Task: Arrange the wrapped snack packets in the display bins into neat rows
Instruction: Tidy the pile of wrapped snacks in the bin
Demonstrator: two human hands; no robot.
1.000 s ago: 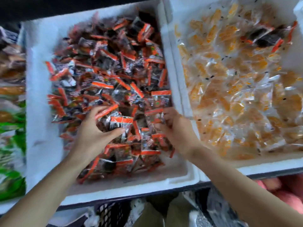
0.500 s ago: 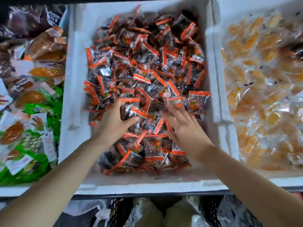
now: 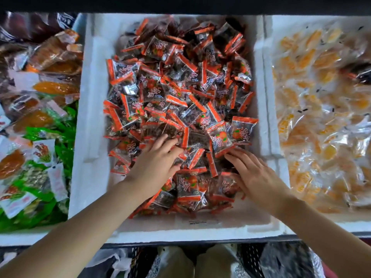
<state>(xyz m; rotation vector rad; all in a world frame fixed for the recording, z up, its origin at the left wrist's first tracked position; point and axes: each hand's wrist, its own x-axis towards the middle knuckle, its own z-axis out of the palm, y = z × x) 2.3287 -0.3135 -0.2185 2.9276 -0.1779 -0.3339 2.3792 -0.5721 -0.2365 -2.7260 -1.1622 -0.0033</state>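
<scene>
A white foam bin in the middle holds a loose heap of small dark snack packets with orange-red ends. My left hand lies flat on the near part of the heap, fingers stretched forward over the packets. My right hand rests palm down on the packets at the near right, fingers spread and pointing left, touching them without holding any. One packet stands tilted up against the bin's right wall.
To the right a second white bin holds clear packets of orange pieces. On the left lie green, brown and orange snack packs. Below the shelf edge are my legs and dark baskets.
The view has shifted so the middle bin sits centred. My left hand let go of the packet it pinched and flattened; both hands now lie spread on the heap's near part.
</scene>
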